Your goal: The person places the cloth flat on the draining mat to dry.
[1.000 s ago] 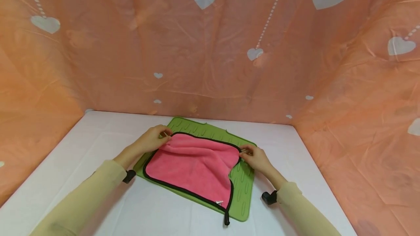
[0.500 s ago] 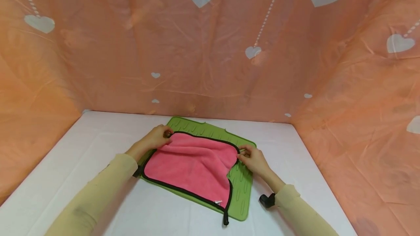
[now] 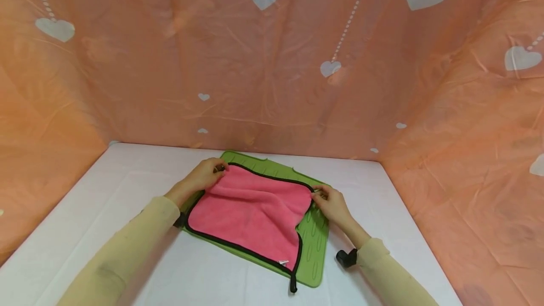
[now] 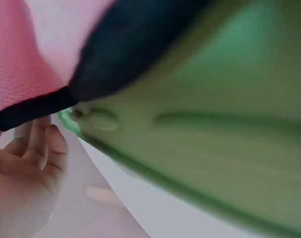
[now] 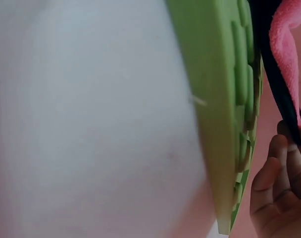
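Observation:
A pink cloth (image 3: 255, 211) with black edging lies over a green ribbed mat (image 3: 312, 254), its upper part rumpled into a soft fold. My left hand (image 3: 204, 174) pinches the cloth's far left corner; in the left wrist view the fingers (image 4: 39, 148) of that hand sit behind the black edging. At the far right corner, my right hand (image 3: 333, 204) pinches the edging, and in the right wrist view its fingers (image 5: 284, 173) meet at the cloth's tip. The near right corner, with a black loop (image 3: 293, 283), hangs past the mat's front edge.
A white table surface (image 3: 208, 277) surrounds the mat. Orange sheeting (image 3: 263, 84) printed with pale hearts rises at the back and both sides. A black wrist device (image 3: 347, 259) is beside the right sleeve.
My left hand has moved slightly away from me and to the right, drawing the cloth's far left corner farther up the mat. The right hand stays nearly in place.

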### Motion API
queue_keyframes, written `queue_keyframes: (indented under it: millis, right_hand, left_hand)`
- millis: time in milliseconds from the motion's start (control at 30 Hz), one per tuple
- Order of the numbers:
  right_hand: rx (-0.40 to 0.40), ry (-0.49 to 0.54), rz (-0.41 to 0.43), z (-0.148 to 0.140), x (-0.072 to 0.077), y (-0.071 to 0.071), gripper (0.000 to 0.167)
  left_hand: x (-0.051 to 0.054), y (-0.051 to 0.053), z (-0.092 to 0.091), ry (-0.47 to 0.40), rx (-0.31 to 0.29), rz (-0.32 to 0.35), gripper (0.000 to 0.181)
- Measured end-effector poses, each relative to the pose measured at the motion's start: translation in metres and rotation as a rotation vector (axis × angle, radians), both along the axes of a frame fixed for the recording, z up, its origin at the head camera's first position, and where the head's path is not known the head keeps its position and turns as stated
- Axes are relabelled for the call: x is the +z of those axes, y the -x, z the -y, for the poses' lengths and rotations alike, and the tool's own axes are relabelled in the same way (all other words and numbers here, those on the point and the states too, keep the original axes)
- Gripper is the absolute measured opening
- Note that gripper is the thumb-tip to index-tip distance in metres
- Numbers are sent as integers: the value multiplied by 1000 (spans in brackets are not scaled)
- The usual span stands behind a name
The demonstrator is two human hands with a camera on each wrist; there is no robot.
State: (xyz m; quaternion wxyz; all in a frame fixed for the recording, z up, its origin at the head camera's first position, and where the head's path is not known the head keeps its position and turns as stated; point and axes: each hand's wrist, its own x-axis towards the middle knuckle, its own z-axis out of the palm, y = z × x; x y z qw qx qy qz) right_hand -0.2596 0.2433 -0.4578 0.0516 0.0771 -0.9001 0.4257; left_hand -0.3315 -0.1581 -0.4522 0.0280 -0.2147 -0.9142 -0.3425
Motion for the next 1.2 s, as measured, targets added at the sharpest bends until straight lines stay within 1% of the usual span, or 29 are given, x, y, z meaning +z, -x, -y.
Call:
queue_keyframes:
  millis: [100,200,233,300,400,433,500,567,667,733,800,867,1033,1200]
  right_hand:
    - [-29,3,-13,-1,3,3,24]
    - [-49,26,-14,-3,4,8,23]
    - [-54,36,-13,-4,4,11,23]
    - [-64,56,-13,-7,3,15,23]
    - [-81,55,-17,-10,2,21,23]
    - [-87,47,-18,-12,2,22,23]
    - [-98,25,-18,-14,1,25,23]
    - [-103,0,-12,-17,1,29,23]
    - [-100,-32,6,-20,0,34,23]
    - [-91,-57,15,-23,-1,38,23]
    - [-83,-84,20,-24,-1,42,23]
    - [-71,-115,21,-24,-1,45,23]
    - [-64,-181,34,-25,-2,50,22]
    - [-72,-190,70,-24,-5,52,23]
  left_hand:
    - [4,4,-4,-34,17,-60,15]
    - [7,8,-8,-36,37,-85,17]
    - [9,10,-10,-30,45,-84,19]
    - [11,12,-15,-12,57,-74,22]
    - [15,16,-20,9,68,-50,27]
    - [15,17,-22,17,68,-42,28]
    - [15,21,-26,39,49,-37,31]
    - [13,24,-29,76,28,-24,35]
    - [8,30,-32,162,-1,-6,41]
    - [5,32,-32,221,1,16,44]
    - [4,33,-33,268,13,36,45]
    - [5,32,-33,292,27,58,47]
    - [6,32,-33,311,43,83,50]
    - [5,32,-35,328,45,92,50]
